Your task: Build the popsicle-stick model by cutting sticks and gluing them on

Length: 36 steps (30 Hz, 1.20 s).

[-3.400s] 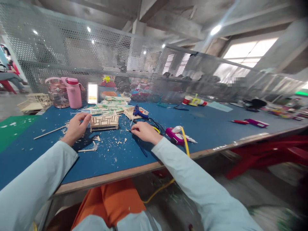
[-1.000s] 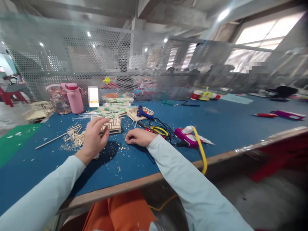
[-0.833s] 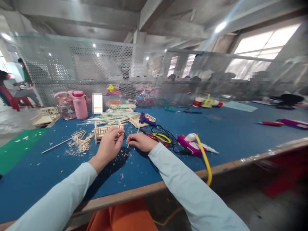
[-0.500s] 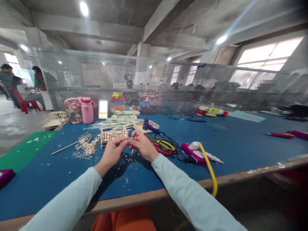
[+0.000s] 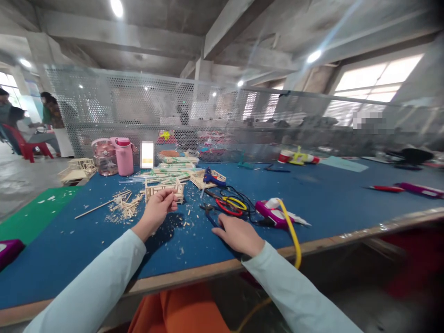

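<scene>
My left hand [image 5: 161, 207] is pinched, thumb against fingers, in front of a small lattice-sided wooden frame [image 5: 150, 190]. What sits in its fingertips is too small to name. My right hand [image 5: 239, 232] is low over the table, its fingers curled at the blue handles of pliers [image 5: 209, 216], whose jaws point away to the left. The handle ends disappear between thumb and forefinger. Small wood bits [image 5: 187, 224] are scattered between both hands. A blue glue gun [image 5: 213, 178] rests on another wooden frame [image 5: 197, 181] behind the pliers.
A heap of cut sticks [image 5: 127, 206] lies left, with long sticks [image 5: 173, 172] behind. Pink bottles [image 5: 125, 157] stand at the back left. Right of the pliers are coiled cables [image 5: 248, 203], a red-and-yellow-handled tool [image 5: 229, 206] and a purple device [image 5: 272, 215] beside a yellow hose [image 5: 293, 236].
My hands have come apart. The right one has moved right and down to the pliers, while the left has shifted slightly left, still pinched. The view has turned a little.
</scene>
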Tool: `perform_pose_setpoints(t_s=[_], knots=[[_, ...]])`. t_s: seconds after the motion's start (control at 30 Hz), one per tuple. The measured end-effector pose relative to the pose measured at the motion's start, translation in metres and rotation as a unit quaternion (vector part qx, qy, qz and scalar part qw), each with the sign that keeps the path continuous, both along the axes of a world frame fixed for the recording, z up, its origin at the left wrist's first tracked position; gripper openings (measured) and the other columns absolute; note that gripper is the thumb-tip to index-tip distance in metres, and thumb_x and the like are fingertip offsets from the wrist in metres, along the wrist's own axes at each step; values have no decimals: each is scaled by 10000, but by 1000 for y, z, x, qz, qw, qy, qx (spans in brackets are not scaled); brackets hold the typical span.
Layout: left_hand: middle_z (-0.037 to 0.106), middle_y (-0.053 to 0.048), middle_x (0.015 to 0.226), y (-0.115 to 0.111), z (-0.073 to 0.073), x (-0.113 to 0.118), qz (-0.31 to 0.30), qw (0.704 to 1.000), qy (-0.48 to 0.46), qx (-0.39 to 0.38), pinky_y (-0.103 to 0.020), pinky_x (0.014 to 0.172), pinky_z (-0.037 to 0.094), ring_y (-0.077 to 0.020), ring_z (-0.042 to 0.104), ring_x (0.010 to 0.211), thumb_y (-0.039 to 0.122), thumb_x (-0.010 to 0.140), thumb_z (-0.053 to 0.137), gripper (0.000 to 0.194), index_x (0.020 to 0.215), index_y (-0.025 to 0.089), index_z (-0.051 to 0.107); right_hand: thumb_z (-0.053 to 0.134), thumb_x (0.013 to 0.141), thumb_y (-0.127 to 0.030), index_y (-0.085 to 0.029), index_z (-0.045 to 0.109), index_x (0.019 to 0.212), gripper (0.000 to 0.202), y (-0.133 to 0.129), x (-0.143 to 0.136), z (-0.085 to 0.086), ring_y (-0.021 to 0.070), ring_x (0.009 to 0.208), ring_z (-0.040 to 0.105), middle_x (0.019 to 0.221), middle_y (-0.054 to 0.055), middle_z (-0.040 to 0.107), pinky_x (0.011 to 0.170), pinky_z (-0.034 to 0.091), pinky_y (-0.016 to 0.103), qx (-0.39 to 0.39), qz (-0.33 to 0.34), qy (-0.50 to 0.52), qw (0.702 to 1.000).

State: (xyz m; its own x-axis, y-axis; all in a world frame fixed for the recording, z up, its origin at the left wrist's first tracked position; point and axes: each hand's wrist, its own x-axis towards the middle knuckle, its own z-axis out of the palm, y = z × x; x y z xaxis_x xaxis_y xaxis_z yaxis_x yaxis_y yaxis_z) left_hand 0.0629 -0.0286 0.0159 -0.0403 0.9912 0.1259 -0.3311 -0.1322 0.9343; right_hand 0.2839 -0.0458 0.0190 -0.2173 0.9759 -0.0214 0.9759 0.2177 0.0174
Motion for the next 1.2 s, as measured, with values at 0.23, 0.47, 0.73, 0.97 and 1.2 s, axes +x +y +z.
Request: perform_pose_setpoints(t_s=[0.23, 0.47, 0.73, 0.97, 1.2], knots=[[642, 18, 662, 0, -3, 0, -11, 999, 39, -25, -202, 567, 474, -60, 573, 562, 279, 607, 762, 371, 924, 134, 635, 453, 862, -279, -178, 583, 902, 170, -7, -2, -9, 249, 857, 642, 913, 112, 682, 622, 347, 288, 40, 40, 10, 998], [626, 3, 610, -2, -7, -1, -25, 992, 120, -24, -229, 550, 463, -107, 578, 564, 523, 506, 763, 457, 725, 142, 638, 343, 928, -306, -172, 618, 808, 329, 16, 20, -6, 180, 847, 600, 881, 80, 660, 715, 378, 255, 101, 66, 126, 985], [604, -2, 618, 2, -16, -4, -24, 982, 189, 10, -217, 511, 416, -114, 545, 566, 588, 574, 692, 461, 722, 156, 624, 542, 761, -185, -163, 611, 1077, 324, 94, 24, 7, 196, 915, 606, 1043, 118, 649, 719, 417, 235, 39, 26, 26, 999], [594, 2, 597, -2, -12, -3, -33, 979, 203, 18, -216, 489, 387, -110, 521, 538, 582, 594, 675, 448, 718, 155, 613, 620, 604, -96, -221, 662, 1068, 482, 107, 31, 19, 244, 914, 629, 1049, 100, 680, 646, 421, 262, -32, 29, -37, 998], [609, 1, 618, 1, -15, -2, -37, 977, 207, 26, -212, 484, 381, -104, 515, 538, 570, 612, 670, 424, 725, 164, 623, 624, 666, -258, -249, 671, 1073, 410, 88, 56, 29, 234, 884, 622, 1023, 74, 691, 678, 399, 272, -29, 29, -18, 999]])
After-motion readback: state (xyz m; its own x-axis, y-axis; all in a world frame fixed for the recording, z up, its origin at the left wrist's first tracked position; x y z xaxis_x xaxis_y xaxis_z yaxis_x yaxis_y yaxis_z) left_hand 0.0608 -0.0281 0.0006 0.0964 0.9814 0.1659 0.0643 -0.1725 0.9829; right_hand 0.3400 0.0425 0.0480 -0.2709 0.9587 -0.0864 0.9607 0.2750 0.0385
